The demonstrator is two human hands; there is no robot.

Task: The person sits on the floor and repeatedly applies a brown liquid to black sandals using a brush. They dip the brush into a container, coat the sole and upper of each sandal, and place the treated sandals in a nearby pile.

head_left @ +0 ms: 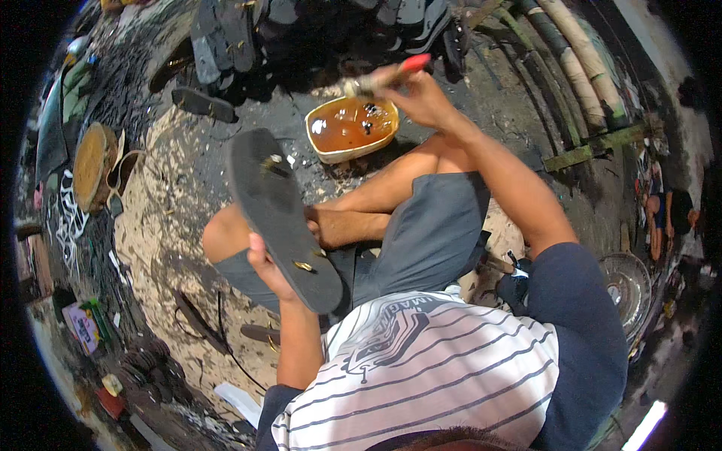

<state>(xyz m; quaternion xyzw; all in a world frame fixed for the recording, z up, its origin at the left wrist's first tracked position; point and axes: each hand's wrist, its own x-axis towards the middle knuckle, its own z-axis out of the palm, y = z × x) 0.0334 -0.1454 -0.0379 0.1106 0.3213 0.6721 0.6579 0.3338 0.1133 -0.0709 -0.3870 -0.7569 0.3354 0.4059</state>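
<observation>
My left hand [272, 269] is closed around the edge of a dark grey sandal sole [280, 214], holding it tilted above my crossed legs. Small patches of yellowish glue show near its toe and heel. In my right hand [423, 99] is a brush [383, 77] with a red-ended handle, its bristle end blurred by motion. The brush hovers over the far rim of a yellowish tub [346, 156] of glossy amber liquid, with some dark specks in it. Whether the bristles touch the rim I cannot tell.
Dark soles [226, 41] are piled at the far side, and a single sole [203, 104] lies nearer. A round wooden block [95, 167] stands at the left. Wooden poles [573, 64] lie at the far right, and a metal bowl [626, 289] is beside my right arm.
</observation>
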